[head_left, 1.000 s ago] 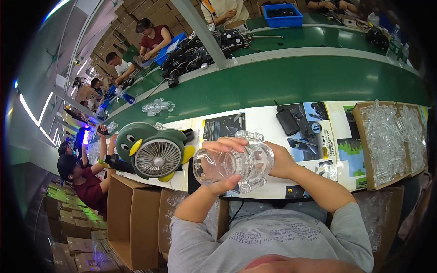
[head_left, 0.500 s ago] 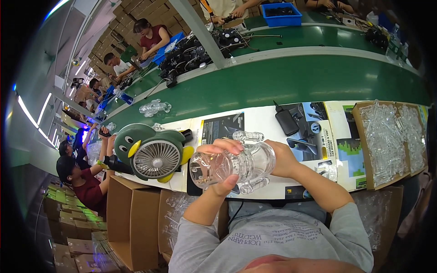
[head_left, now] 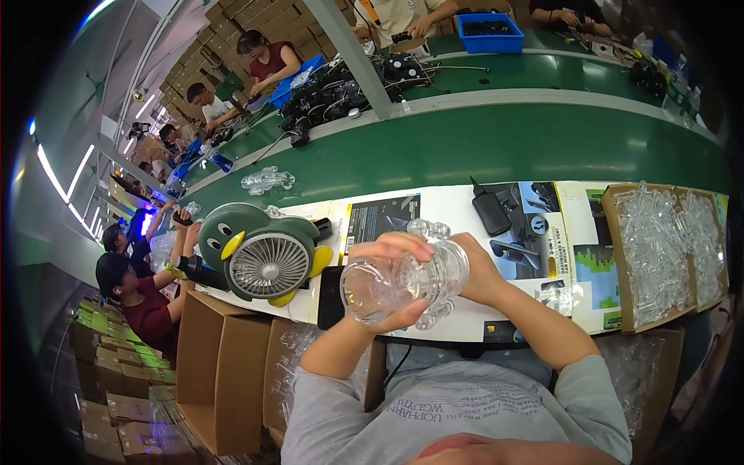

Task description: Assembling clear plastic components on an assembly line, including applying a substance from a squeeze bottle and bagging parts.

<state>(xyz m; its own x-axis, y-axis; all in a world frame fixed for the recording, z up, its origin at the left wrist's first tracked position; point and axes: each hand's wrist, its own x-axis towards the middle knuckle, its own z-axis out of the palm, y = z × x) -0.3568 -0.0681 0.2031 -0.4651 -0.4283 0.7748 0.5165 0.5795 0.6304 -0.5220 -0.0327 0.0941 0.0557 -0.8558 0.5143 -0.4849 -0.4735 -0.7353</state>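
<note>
In front of me, above the table, I hold a clear plastic cylinder with small tubes on its sides point(head_left: 380, 291). My left hand point(head_left: 399, 248) is wrapped round its body, fingers over the top and thumb below. At the other end my right hand point(head_left: 482, 273) closes on the same piece; its fingertips are mostly hidden behind the plastic. Left of my hands stands a green penguin-shaped fan point(head_left: 267, 256) with a yellow beak and feet. A similar clear piece point(head_left: 268, 180) lies on the green belt beyond the fan.
On the right, a cardboard tray point(head_left: 620, 256) holds many small clear parts. A black adapter-like box point(head_left: 490, 211) lies on the printed cardboard sheet. Open cardboard boxes point(head_left: 232, 372) stand below the table's left edge. Co-workers sit across the green belt point(head_left: 504, 143) and further left.
The clear cylinder has tilted, its left end now turned more toward me and slightly right. My left hand has moved with it; my right hand stays at the other end.
</note>
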